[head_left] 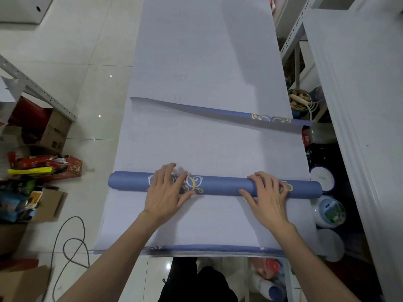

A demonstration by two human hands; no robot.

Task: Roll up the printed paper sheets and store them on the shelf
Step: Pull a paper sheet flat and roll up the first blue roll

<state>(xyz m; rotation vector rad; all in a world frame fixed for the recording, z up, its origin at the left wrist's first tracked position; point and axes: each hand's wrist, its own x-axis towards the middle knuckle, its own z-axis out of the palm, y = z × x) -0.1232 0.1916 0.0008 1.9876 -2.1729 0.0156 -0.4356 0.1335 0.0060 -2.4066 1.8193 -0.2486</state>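
A blue roll of printed paper (220, 185) with white and gold scrollwork lies crosswise on the long white sheets (207, 144) spread on the floor. My left hand (168, 190) rests flat on the roll's left half, fingers spread. On the roll's right end my right hand (268, 195) curls over the top. Beyond the roll, a second sheet's curled blue edge (250, 115) lies across the stack. Another blue edge (196, 248) shows at the stack's near end.
White metal shelving (359, 105) stands along the right, with tubs (331, 211) and a bowl of peanuts (299, 101) at its foot. Cardboard boxes (52, 131), snack packets (43, 166) and a looped cable (72, 243) lie on the tiled floor at left.
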